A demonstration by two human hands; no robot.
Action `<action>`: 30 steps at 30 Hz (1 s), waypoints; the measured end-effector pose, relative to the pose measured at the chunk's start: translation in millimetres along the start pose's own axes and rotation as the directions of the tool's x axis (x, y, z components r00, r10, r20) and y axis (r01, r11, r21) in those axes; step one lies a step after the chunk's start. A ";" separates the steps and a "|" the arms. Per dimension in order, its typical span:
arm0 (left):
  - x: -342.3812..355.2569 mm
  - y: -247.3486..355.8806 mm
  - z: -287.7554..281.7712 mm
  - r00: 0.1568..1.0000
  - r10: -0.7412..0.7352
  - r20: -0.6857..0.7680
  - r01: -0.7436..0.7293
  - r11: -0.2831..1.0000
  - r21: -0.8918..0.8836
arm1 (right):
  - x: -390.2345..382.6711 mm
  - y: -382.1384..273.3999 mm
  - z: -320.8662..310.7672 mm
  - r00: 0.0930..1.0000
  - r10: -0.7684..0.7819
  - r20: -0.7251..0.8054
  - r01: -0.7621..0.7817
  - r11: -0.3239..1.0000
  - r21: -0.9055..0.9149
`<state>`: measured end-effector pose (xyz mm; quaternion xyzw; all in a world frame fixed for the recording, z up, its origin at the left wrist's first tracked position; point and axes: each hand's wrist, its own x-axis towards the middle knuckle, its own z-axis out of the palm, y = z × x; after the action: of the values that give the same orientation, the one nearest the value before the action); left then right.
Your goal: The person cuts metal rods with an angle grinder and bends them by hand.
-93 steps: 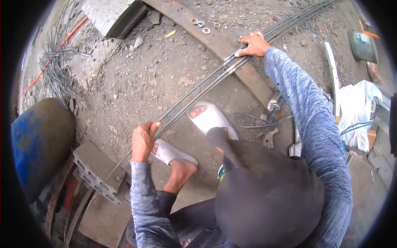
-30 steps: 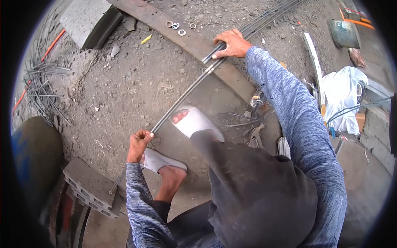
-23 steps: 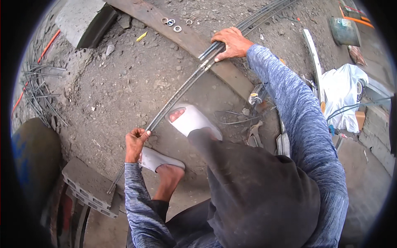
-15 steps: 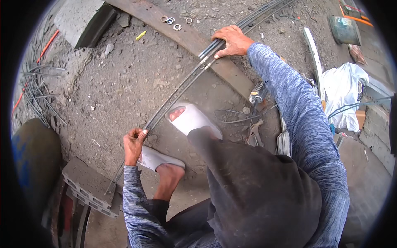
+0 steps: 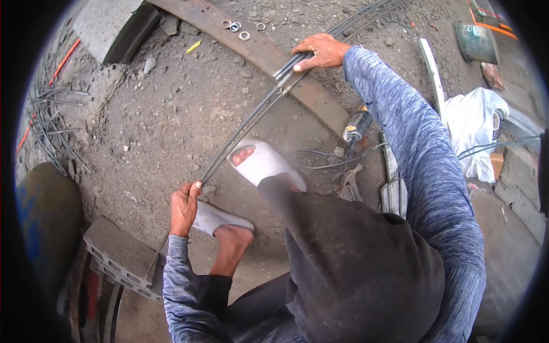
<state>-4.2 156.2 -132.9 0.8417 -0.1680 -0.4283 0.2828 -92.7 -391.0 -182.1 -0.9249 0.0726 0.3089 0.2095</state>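
Several long, thin ribbed steel rods run diagonally from the upper right down to the lower left. My left hand is closed around their lower stretch, thumb on top, and a rod end shows beyond it by the concrete blocks. Farther up, my right hand wraps over the rods where they cross a wooden plank. Short bar ends sit beside the rods just below that hand. My fingers partly hide how many rods each hand grips.
Metal rings lie on the plank. A power tool rests by its near end. Hollow concrete blocks stand at lower left, below tangled rod pieces. A white bag and a bucket are at right.
My left hand has shifted slightly, its forearm swinging a little left. My right hand stays on the rods near the plank, with its sleeve moved slightly right, uncovering more of the power tool.
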 end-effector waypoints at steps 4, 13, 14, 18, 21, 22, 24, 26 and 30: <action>7.0 -7.0 3.0 1.000 0.025 0.012 -0.025 0.999 0.029 | 0.7 2.0 8.7 0.997 -0.026 -0.076 0.022 0.998 -0.056; -8.1 10.8 -5.0 0.989 -0.099 0.113 0.101 0.995 -0.004 | 17.3 -13.4 -17.0 0.981 0.084 0.174 -0.079 0.996 -0.034; -9.5 16.1 -6.4 0.991 -0.080 0.111 0.079 0.997 0.017 | 17.4 -12.3 -15.4 0.983 0.081 0.163 -0.076 0.996 -0.035; -11.8 30.3 -11.7 0.985 -0.136 0.111 0.136 0.991 0.006 | 21.9 -10.8 -14.0 0.983 0.080 0.167 -0.073 0.996 -0.051; -23.8 31.3 -15.6 0.995 -0.089 0.051 0.087 0.995 0.037 | 22.6 -11.1 -12.6 0.990 0.063 0.130 -0.061 0.998 -0.016; -27.4 40.5 -20.7 0.994 -0.101 0.044 0.097 0.993 0.071 | 22.9 -12.9 -12.8 0.990 0.054 0.127 -0.053 0.999 -0.010; -29.0 63.7 -28.2 0.993 -0.108 0.038 0.104 0.989 0.105 | 22.2 -13.4 -13.4 0.988 0.063 0.141 -0.062 0.998 -0.013; -32.3 94.1 -34.5 0.987 -0.152 0.047 0.142 0.976 0.163 | 19.6 -10.3 -12.3 0.988 0.072 0.133 -0.070 0.997 -0.016; -41.2 116.5 -40.2 0.992 -0.125 0.032 0.117 0.978 0.173 | 20.8 -12.7 -13.0 0.987 0.089 0.135 -0.086 0.996 -0.028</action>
<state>0.1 99.9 -15.8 0.8621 -0.1585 -0.4466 0.1794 -65.7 -385.3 -180.9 -0.8998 0.0950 0.3811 0.1900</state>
